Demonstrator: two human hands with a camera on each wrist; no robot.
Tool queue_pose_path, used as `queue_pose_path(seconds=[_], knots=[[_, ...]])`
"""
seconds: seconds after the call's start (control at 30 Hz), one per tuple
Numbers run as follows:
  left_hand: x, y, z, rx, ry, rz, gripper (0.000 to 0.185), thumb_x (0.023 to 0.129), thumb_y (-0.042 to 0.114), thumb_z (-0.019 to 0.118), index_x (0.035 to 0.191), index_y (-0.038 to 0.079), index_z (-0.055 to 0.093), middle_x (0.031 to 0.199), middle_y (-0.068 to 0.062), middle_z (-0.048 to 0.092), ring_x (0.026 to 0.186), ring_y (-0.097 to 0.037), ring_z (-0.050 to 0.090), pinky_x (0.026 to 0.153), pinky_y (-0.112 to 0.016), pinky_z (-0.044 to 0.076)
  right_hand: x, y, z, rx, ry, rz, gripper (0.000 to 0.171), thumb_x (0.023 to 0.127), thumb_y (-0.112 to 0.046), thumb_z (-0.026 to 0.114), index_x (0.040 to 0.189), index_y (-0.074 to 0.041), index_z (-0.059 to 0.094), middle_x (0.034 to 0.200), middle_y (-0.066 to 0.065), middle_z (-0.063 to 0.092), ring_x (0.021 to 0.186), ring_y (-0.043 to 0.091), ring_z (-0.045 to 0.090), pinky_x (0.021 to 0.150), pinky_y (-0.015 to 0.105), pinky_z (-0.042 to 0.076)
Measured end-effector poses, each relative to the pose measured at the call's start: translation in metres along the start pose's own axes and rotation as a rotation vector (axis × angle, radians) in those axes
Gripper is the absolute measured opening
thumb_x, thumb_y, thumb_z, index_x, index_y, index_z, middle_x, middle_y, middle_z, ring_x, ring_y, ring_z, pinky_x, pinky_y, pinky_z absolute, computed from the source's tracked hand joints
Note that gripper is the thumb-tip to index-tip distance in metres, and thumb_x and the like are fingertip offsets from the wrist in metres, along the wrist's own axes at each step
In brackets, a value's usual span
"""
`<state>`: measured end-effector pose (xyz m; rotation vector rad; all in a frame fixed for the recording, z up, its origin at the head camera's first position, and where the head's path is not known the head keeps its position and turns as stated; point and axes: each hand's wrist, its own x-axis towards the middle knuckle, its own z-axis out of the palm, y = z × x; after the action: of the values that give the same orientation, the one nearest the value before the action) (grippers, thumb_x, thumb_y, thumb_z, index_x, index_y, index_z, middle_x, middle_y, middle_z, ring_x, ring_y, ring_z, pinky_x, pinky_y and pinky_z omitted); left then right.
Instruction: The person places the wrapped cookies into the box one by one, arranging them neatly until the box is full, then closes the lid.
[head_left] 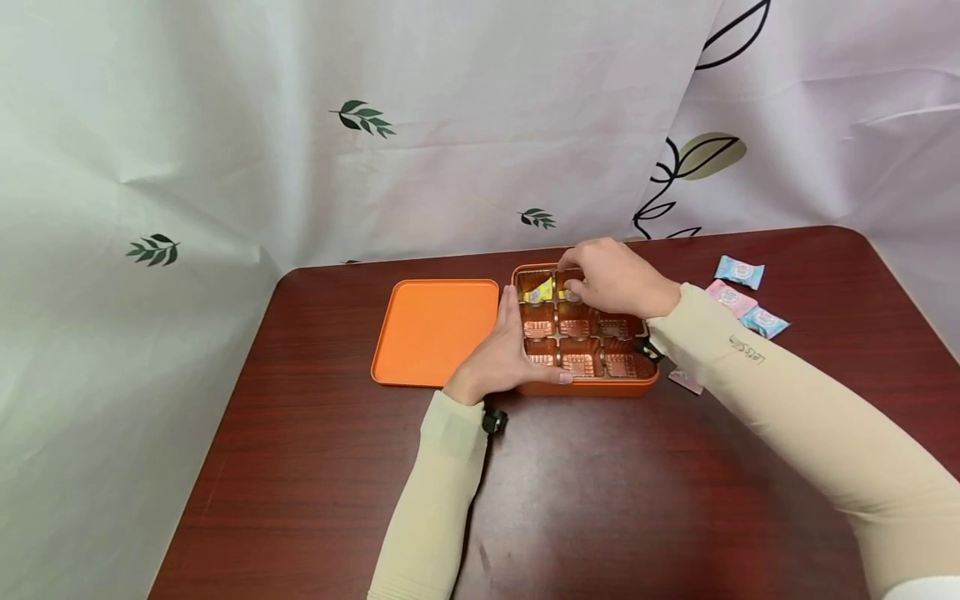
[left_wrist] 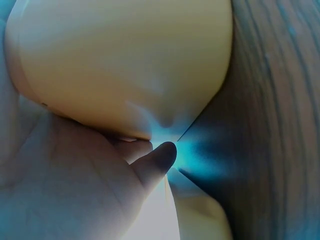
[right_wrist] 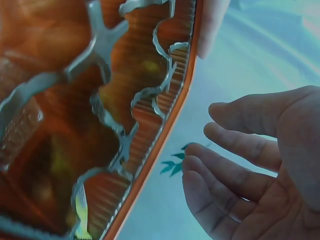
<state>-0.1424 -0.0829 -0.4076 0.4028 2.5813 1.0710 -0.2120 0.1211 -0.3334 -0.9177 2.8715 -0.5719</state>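
An orange box with a clear insert of small compartments sits on the table. My left hand rests against its near left corner, fingers straight along the left wall and thumb stretched along the front. Over the back row hovers my right hand, fingers bent downward. In the right wrist view that hand's fingers are loosely bent with nothing between them. A yellow wrapped candy lies in the back left compartment. Another yellow candy shows in the compartment beside it, partly hidden by the right thumb.
An orange lid lies flat left of the box. To the right are blue candies and a pink candy. Another pale pink wrapper lies partly under the right forearm. A patterned cloth hangs behind the table.
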Motion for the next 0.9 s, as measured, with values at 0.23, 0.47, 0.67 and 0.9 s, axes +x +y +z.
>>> queue_pose_path(seconds=[0.23,0.47,0.67,0.9], knots=[[0.0,0.0,0.0,-0.002,0.0,-0.004,0.151,0.068,0.059,0.088,0.156,0.016,-0.028,0.165,-0.007,-0.026,0.152,-0.018,-0.007,0.119,-0.041,0.024,-0.015,0.007,-0.007,-0.015,0.04,-0.021,0.025,0.093,-0.003,0.062,0.114,0.006,0.071,0.112,0.019,0.071,0.104,0.034,0.065,0.092,0.051,0.049],[0.0,0.001,0.0,-0.005,-0.007,-0.012,0.15,0.069,0.058,0.088,0.155,0.016,-0.028,0.165,-0.007,-0.026,0.153,-0.02,-0.004,0.118,-0.041,0.026,-0.029,0.011,-0.011,-0.02,0.04,-0.002,0.026,0.094,-0.005,0.061,0.115,0.003,0.072,0.112,0.017,0.071,0.095,0.03,0.064,0.085,0.049,0.049],[0.0,0.001,0.0,-0.004,-0.01,-0.013,0.15,0.069,0.059,0.087,0.155,0.017,-0.029,0.165,-0.006,-0.027,0.153,-0.019,-0.007,0.119,-0.041,0.025,-0.041,0.017,-0.013,-0.032,0.046,-0.006,0.025,0.091,-0.003,0.062,0.114,0.002,0.072,0.114,0.018,0.07,0.106,0.034,0.062,0.091,0.052,0.047],[-0.001,0.001,0.0,-0.017,-0.013,-0.006,0.15,0.069,0.056,0.088,0.155,0.018,-0.029,0.164,-0.006,-0.028,0.153,-0.021,-0.005,0.118,-0.042,0.027,-0.053,0.023,-0.019,-0.047,0.058,-0.002,0.029,0.09,0.0,0.059,0.117,0.003,0.07,0.118,0.021,0.068,0.102,0.033,0.062,0.085,0.05,0.048]])
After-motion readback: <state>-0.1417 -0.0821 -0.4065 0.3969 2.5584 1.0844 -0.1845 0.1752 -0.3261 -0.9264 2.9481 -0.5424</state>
